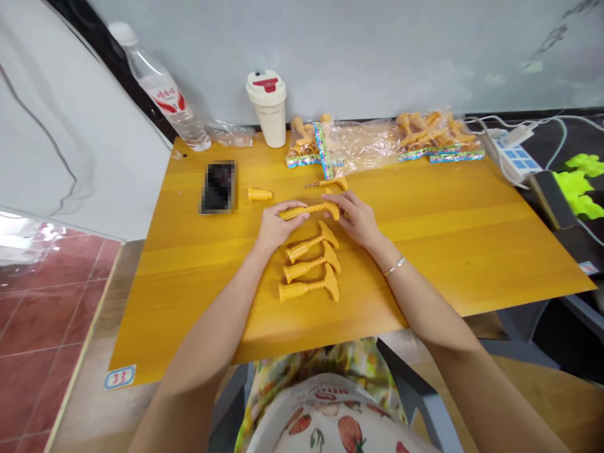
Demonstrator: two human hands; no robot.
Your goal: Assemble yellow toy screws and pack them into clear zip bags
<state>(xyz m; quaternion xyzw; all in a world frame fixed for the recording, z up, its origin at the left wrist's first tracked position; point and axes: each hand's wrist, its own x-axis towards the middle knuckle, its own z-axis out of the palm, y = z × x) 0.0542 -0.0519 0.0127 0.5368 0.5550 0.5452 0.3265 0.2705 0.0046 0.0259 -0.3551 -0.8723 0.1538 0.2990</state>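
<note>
Between my two hands is an orange-yellow plastic corkscrew with a T-shaped handle, held over the table. My left hand pinches its ribbed sleeve end with thumb and fingers. At the other end, my right hand has its fingers on the T-handle. Three like corkscrews lie in a column nearer me: the upper one, the middle one and the lower one, all with sleeves on. Just beyond my hands lies a corkscrew with a bare metal spiral. A loose sleeve rests to its left.
Clear bags of orange-yellow corkscrews lie along the table's back edge, with another bag further left. A white cup, a water bottle and a blurred-out dark phone-like object stand or lie at left. A power strip is at right.
</note>
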